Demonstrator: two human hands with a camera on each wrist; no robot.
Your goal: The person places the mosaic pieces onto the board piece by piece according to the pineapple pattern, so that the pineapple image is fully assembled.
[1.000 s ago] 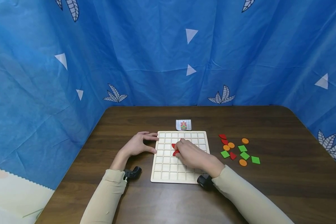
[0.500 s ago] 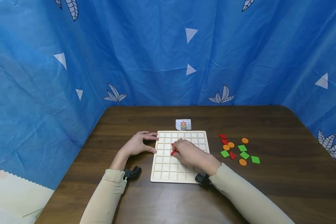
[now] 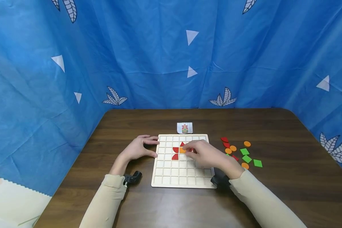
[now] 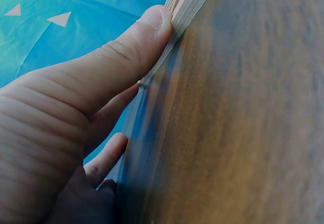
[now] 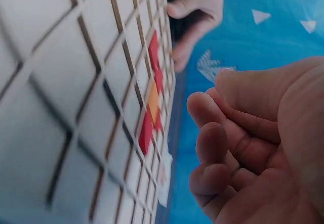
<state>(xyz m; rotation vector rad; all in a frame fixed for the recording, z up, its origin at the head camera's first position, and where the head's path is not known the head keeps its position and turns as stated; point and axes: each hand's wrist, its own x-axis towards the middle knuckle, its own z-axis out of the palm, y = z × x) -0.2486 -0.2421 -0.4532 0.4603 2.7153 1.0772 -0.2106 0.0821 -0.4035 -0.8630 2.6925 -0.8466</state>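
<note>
A pale gridded board (image 3: 171,180) lies on the brown table. On it an orange square (image 3: 182,150) sits among red pieces: a triangle (image 3: 182,144) above and two curved-edged pieces (image 3: 175,156) to the left. In the right wrist view another red piece (image 5: 146,135) lies against the orange square. My right hand (image 3: 203,153) hovers at the right of these pieces, fingers loosely bent, nothing held between thumb and forefinger. My left hand (image 3: 138,148) rests at the board's left edge; its thumb (image 4: 144,34) and fingertips touch the rim.
Loose red, orange and green pieces (image 3: 257,163) lie scattered right of the board, partly behind my right forearm. A small card (image 3: 184,128) with a coloured grid pattern stands behind the board's far edge. A blue patterned curtain (image 3: 171,57) hangs behind the table.
My right hand has drawn back to the right, uncovering the orange square and the red pieces at its left. My left hand stays at the board's edge. The head view has shifted slightly.
</note>
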